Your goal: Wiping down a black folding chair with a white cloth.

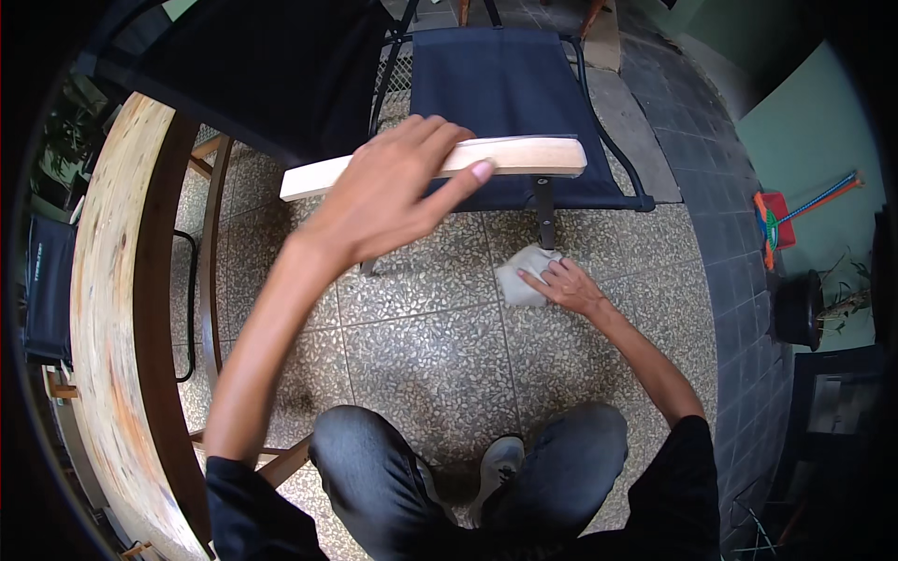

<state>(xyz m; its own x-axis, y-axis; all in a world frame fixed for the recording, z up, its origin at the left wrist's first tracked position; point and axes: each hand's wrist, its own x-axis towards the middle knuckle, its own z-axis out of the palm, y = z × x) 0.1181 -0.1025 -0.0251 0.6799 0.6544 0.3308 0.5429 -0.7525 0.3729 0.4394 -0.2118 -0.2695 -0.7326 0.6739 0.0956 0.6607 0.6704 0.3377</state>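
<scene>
My left hand [393,186] grips a pale wooden armrest [526,156] of a folding chair, its thumb along the near edge and its fingers over the far edge. A dark fabric seat [484,91] lies beyond the armrest, with a black metal leg [544,210] running down below it. Down near the floor, my right hand [565,284] presses on a whitish cloth [523,277] at the foot of that leg. Part of the cloth is hidden by the fingers.
To the left runs a thick wooden table top [105,280], with another dark fabric chair [49,287] past it. Speckled tiles [428,357] cover the floor. At the right wall are a red dustpan [780,221] and a black plant pot [798,308].
</scene>
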